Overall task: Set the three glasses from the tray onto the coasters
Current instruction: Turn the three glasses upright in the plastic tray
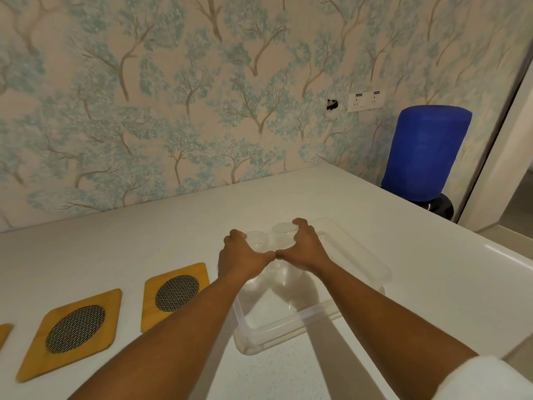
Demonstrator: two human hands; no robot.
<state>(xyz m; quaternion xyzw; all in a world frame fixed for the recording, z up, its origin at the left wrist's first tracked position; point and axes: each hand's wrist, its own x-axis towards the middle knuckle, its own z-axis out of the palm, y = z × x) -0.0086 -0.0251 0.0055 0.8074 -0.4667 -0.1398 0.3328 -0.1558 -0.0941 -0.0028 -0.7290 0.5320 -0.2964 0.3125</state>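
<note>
Both hands work inside the tray point(372, 272), thumbs touching; your left hand point(240, 256) is curled round the left glass point(255, 241), your right hand point(302, 246) curled round the right glass point(281, 230); whether either glass has left the tray floor cannot be told.

Third glass point(284, 274): clear, seated in the tray nearer you than the other two, partly hidden under your wrists; untouched.

Tray: clear plastic, on the white counter point(144, 235); taken as landmark for what follows.

Near coaster point(176, 293): wooden, mesh centre, just left of the tray; bare.

Middle coaster point(73, 330): same make, further left of the tray; bare.

Far coaster point(4, 332): furthest left of the tray, only a corner in frame; what it carries cannot be told.

Step in hand, by judgement: the first pick, two glasses at once; none placed yet.

Next move, by judgement: lift both straight up over the tray wall; carry them left; set each upright and centred on its mesh; return for the third; clear glass on clear plastic is hard to read, so keep your grip firm.
</note>
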